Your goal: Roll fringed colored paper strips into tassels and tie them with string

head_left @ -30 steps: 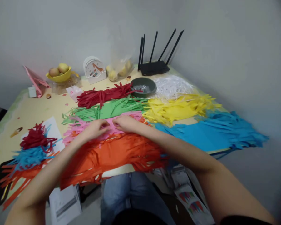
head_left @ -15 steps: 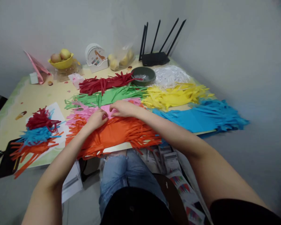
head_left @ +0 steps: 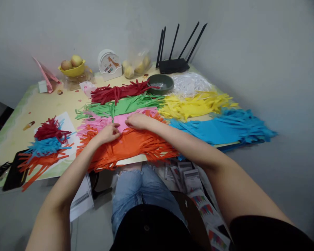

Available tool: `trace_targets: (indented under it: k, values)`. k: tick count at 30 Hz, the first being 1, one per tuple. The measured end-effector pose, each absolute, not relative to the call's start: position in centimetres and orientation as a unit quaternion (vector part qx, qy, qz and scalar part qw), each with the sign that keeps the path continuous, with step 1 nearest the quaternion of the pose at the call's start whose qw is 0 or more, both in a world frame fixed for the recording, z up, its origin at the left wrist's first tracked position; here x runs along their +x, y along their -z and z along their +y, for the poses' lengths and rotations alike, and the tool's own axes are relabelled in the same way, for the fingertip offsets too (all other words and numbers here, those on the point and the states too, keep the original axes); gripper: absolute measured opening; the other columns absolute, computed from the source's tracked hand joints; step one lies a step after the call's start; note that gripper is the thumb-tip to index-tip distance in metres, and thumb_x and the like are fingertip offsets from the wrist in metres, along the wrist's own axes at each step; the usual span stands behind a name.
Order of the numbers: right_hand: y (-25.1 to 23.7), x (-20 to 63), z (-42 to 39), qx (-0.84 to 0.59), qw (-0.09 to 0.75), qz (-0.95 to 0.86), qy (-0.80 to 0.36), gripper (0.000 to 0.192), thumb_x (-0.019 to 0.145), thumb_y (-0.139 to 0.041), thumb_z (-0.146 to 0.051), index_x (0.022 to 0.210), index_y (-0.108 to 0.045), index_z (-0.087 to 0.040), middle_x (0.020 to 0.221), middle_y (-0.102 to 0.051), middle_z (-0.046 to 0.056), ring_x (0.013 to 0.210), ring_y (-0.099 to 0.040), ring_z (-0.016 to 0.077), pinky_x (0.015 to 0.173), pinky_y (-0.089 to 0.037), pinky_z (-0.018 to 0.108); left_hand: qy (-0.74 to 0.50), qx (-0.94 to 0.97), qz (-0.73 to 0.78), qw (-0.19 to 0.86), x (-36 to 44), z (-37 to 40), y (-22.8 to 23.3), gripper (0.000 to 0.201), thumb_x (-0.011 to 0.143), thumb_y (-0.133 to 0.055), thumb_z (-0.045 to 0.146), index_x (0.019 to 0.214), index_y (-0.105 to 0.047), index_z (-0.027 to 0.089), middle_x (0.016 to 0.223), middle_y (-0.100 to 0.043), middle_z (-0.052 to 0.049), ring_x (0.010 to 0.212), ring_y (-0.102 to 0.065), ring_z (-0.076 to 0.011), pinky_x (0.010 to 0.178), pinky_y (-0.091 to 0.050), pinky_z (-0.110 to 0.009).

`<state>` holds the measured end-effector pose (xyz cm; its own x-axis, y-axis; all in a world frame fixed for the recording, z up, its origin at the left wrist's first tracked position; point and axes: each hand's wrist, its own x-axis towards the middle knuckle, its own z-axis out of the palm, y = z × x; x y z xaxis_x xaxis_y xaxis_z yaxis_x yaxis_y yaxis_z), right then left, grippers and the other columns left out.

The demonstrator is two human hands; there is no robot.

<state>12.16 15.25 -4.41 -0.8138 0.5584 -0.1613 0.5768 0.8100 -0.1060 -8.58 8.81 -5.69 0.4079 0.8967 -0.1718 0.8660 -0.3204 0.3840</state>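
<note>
The pink fringed paper (head_left: 108,122) lies flat just on the near side of the green fringed paper (head_left: 120,108), its cut strips fanning out leftward. Nearer than the green sheet again, the orange fringed paper (head_left: 131,148) spreads flat, its strips splaying out; it seems to overlap the pink sheet's near edge.

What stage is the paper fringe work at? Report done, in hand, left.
Done: a small pile of red, blue and orange strips lies on the white sheet at left. In hand: the left hand and right hand meet on the pink fringed paper. Left: orange, green, yellow and blue fringed sheets lie untouched.
</note>
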Motion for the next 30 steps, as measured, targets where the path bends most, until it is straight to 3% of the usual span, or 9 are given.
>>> trace_targets:
  k: [3, 5, 8, 11, 13, 19, 24, 30]
  values:
    - [4.1, 12.3, 15.3, 0.333, 0.043, 0.937, 0.094, 0.033, 0.094, -0.048, -0.018, 0.112, -0.074, -0.012, 0.111, -0.076, 0.015, 0.096, -0.069, 0.0215, 0.075, -0.039, 0.027, -0.048, 0.8, 0.559, 0.215, -8.5, 8.6, 5.8, 0.035, 0.087, -0.051, 0.036, 0.057, -0.061, 0.019, 0.123, -0.072, -0.011, 0.109, -0.069, -0.0252, 0.095, -0.052, -0.033]
    - [3.9, 12.5, 15.4, 0.356, 0.029, 0.928, 0.105, 0.032, 0.095, -0.048, -0.02, 0.112, -0.074, -0.012, 0.109, -0.077, 0.013, 0.092, -0.068, 0.0196, 0.073, -0.038, 0.026, -0.061, 0.785, 0.581, 0.205, -8.3, 8.8, 5.9, 0.037, 0.09, -0.049, 0.04, 0.063, -0.061, 0.019, 0.108, -0.076, -0.011, 0.1, -0.07, -0.0239, 0.088, -0.052, -0.031]
    - [4.0, 12.7, 15.5, 0.387, 0.004, 0.915, 0.114, 0.034, 0.098, -0.043, -0.022, 0.115, -0.071, -0.011, 0.111, -0.076, 0.013, 0.092, -0.068, 0.0189, 0.072, -0.038, 0.026, -0.089, 0.756, 0.625, 0.173, -7.9, 9.5, 5.9, 0.031, 0.09, -0.054, 0.046, 0.091, -0.065, 0.017, 0.097, -0.075, -0.012, 0.09, -0.069, -0.0245, 0.082, -0.052, -0.032]
    - [4.3, 12.5, 15.6, 0.409, -0.016, 0.905, 0.112, 0.036, 0.101, -0.038, -0.022, 0.119, -0.067, -0.01, 0.114, -0.075, 0.015, 0.096, -0.068, 0.0207, 0.073, -0.038, 0.027, -0.109, 0.726, 0.663, 0.143, -7.3, 10.3, 5.9, 0.048, 0.085, -0.063, 0.039, 0.125, -0.056, 0.013, 0.106, -0.073, -0.015, 0.094, -0.069, -0.0266, 0.082, -0.05, -0.034]
    - [4.5, 12.3, 15.6, 0.418, -0.024, 0.902, 0.109, 0.037, 0.102, -0.037, -0.024, 0.12, -0.066, -0.011, 0.116, -0.074, 0.016, 0.098, -0.068, 0.0227, 0.075, -0.038, 0.028, -0.108, 0.716, 0.676, 0.136, -7.0, 10.9, 5.9, 0.054, 0.084, -0.063, 0.033, 0.134, -0.052, 0.014, 0.109, -0.073, -0.016, 0.097, -0.069, -0.0274, 0.082, -0.05, -0.034]
    - [5.2, 12.1, 15.4, 0.428, -0.025, 0.898, 0.101, 0.039, 0.105, -0.033, -0.027, 0.124, -0.062, -0.01, 0.117, -0.073, 0.019, 0.103, -0.069, 0.026, 0.08, -0.04, 0.03, -0.065, 0.722, 0.663, 0.186, -7.4, 12.8, 4.8, 0.021, 0.081, -0.062, 0.032, 0.091, -0.074, 0.018, 0.088, -0.077, -0.008, 0.083, -0.068, -0.0226, 0.073, -0.048, -0.029]
    - [5.6, 11.9, 15.4, 0.432, -0.022, 0.897, 0.094, 0.041, 0.106, -0.029, -0.028, 0.128, -0.059, -0.01, 0.118, -0.072, 0.02, 0.105, -0.068, 0.0274, 0.082, -0.042, 0.031, -0.056, 0.714, 0.662, 0.219, -8.1, 13.4, 3.8, 0.024, 0.08, -0.06, 0.033, 0.087, -0.076, 0.016, 0.079, -0.076, -0.004, 0.069, -0.064, -0.017, 0.063, -0.045, -0.024]
    - [6.0, 11.5, 15.2, 0.434, -0.025, 0.897, 0.08, 0.043, 0.107, -0.024, -0.029, 0.132, -0.052, -0.008, 0.114, -0.072, 0.023, 0.103, -0.069, 0.03, 0.082, -0.044, 0.033, -0.049, 0.706, 0.679, 0.195, -7.3, 13.8, 3.8, 0.039, 0.084, -0.058, 0.05, 0.082, -0.076, 0.016, 0.078, -0.075, -0.008, 0.071, -0.064, -0.0203, 0.061, -0.043, -0.027]
